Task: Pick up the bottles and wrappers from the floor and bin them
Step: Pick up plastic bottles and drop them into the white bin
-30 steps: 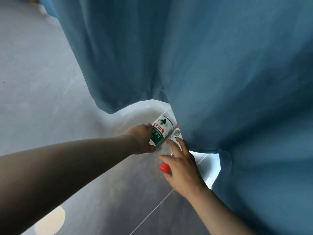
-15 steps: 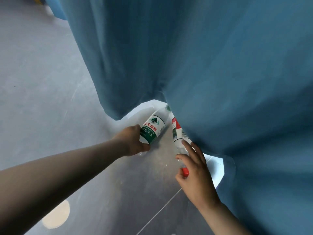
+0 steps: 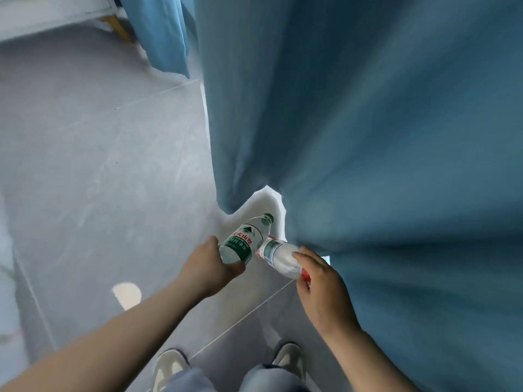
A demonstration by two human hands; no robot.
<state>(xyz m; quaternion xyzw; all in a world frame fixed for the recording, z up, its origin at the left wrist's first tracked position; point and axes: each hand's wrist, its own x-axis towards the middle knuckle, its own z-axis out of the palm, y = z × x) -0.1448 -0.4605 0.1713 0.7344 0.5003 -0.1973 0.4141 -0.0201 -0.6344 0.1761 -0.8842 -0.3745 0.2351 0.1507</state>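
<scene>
A clear plastic bottle with a green label and green cap (image 3: 243, 241) is held off the grey floor by its base in my left hand (image 3: 209, 265). Its cap points away toward the curtain hem. Beside it, a second clear bottle with a red-and-white label and red cap (image 3: 278, 256) is gripped near its cap end by my right hand (image 3: 321, 287). The two bottles almost touch at their middles. No wrappers and no bin are in view.
A long blue curtain (image 3: 382, 137) hangs on the right and fills most of the view, its hem just beyond the bottles. Grey tiled floor (image 3: 99, 165) spreads to the left. My two shoes (image 3: 169, 369) show at the bottom. A wooden furniture leg (image 3: 119, 28) stands far back.
Both bottles have come up off the floor in my hands. The view has pulled back and higher, so my shoes and more floor now show.
</scene>
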